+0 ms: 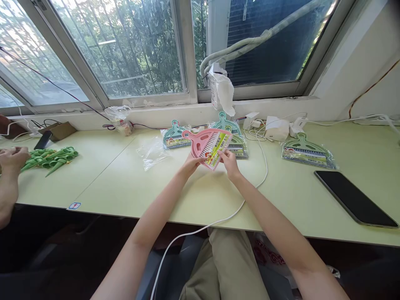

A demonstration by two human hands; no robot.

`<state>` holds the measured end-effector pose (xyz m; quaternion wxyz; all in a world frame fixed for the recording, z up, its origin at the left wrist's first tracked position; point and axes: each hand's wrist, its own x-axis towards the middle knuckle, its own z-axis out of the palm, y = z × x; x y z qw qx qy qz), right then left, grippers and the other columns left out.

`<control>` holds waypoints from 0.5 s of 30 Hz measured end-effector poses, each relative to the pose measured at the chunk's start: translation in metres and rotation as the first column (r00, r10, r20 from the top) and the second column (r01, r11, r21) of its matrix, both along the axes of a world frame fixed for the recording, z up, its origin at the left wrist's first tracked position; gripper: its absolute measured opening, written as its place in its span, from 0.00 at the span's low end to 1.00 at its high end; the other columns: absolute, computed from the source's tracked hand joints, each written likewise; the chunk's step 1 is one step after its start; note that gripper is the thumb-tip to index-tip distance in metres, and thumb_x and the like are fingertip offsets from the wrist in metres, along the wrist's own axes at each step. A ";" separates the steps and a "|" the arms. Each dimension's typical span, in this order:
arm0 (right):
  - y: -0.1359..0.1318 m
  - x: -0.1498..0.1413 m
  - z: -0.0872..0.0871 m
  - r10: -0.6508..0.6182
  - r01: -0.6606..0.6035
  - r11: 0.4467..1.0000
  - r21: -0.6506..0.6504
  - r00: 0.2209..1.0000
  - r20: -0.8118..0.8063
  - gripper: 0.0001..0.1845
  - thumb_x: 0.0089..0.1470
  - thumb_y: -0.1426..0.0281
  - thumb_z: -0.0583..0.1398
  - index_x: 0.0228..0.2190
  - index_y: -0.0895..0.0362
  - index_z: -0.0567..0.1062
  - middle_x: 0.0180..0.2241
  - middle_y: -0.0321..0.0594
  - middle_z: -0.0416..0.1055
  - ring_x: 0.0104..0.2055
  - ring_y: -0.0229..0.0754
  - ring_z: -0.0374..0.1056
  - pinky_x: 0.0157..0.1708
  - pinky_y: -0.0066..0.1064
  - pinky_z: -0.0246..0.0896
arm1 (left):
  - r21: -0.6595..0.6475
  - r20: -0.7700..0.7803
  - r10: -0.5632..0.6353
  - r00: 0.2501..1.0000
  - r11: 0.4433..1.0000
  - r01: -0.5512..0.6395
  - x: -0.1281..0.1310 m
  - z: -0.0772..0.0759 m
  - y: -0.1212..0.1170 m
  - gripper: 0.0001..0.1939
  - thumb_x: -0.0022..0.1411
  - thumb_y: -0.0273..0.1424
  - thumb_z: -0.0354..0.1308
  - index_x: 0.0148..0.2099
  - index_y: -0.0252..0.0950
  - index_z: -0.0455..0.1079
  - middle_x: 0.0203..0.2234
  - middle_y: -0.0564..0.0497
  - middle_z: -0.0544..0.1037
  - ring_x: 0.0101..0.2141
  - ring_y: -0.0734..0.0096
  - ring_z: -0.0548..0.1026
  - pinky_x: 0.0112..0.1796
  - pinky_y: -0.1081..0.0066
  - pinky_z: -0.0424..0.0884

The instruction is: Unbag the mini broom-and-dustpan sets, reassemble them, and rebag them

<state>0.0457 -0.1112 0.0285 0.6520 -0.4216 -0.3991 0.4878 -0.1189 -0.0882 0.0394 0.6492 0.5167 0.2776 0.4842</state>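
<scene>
A pink mini dustpan [197, 146] with a white-bristled brush inside it is held up above the table, tilted, its looped handle toward the upper left. A yellow-green printed card [218, 146] lies across its front. My left hand [191, 164] is closed on the lower left edge of the dustpan. My right hand [230, 163] pinches the right side, with the thumb on the card. Behind are wrapped dustpan sets: a teal one [175, 135] at the left and green ones [239, 146] at the right, partly hidden by the pink dustpan.
Clear plastic wrap [152, 153] lies left of my hands. A white cable [265, 160] runs across the table [200, 204] and over its front edge. At right are another wrapped green dustpan [308, 151] and a phone [354, 198]. Another person's hand [14, 160] is by green cone-shaped pieces [53, 159].
</scene>
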 end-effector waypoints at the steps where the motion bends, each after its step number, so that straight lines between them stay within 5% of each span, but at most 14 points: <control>1: 0.000 0.000 0.000 0.003 -0.003 1.000 0.001 1.000 -0.003 0.22 0.38 0.55 0.67 0.32 0.57 0.75 0.33 0.40 0.78 0.38 0.46 0.74 0.40 0.39 0.72 | 0.003 -0.002 0.002 1.000 1.000 -0.002 0.000 -0.001 0.000 0.40 0.39 0.24 0.72 0.57 0.39 0.65 0.51 0.45 0.75 0.54 0.53 0.72 0.55 0.54 0.67; 7: 0.000 -0.001 -0.001 0.017 -0.016 1.000 0.008 0.999 -0.042 0.21 0.38 0.56 0.68 0.32 0.57 0.75 0.32 0.40 0.78 0.37 0.46 0.74 0.40 0.40 0.72 | 0.023 -0.038 -0.021 0.999 0.999 0.022 -0.006 0.002 0.004 0.34 0.45 0.34 0.70 0.56 0.39 0.66 0.51 0.45 0.75 0.51 0.56 0.73 0.50 0.61 0.70; 11: 0.003 0.005 -0.004 0.004 -0.007 1.000 -0.029 0.995 -0.096 0.19 0.39 0.58 0.68 0.31 0.57 0.75 0.33 0.39 0.78 0.37 0.45 0.75 0.40 0.39 0.72 | 0.007 -0.359 0.028 0.933 1.000 -0.027 -0.026 0.009 0.013 0.27 0.62 0.52 0.48 0.50 0.37 0.72 0.43 0.42 0.78 0.45 0.53 0.75 0.43 0.59 0.71; 13: 0.005 0.008 -0.006 0.002 -0.007 0.999 -0.044 0.994 -0.113 0.18 0.39 0.58 0.67 0.31 0.56 0.75 0.32 0.39 0.78 0.36 0.44 0.75 0.40 0.38 0.72 | 0.188 -0.592 0.366 0.718 0.929 -0.318 -0.040 0.010 0.017 0.26 0.65 0.50 0.44 0.41 0.36 0.74 0.37 0.41 0.78 0.45 0.52 0.74 0.45 0.59 0.68; 15: 0.007 0.010 -0.009 -0.003 -0.003 0.998 -0.058 0.993 -0.117 0.17 0.39 0.59 0.67 0.31 0.56 0.74 0.31 0.39 0.78 0.36 0.45 0.75 0.39 0.38 0.72 | 0.467 -0.615 0.704 0.356 0.689 -0.554 -0.054 0.008 0.022 0.20 0.67 0.43 0.44 0.40 0.36 0.73 0.38 0.41 0.77 0.49 0.50 0.70 0.49 0.58 0.64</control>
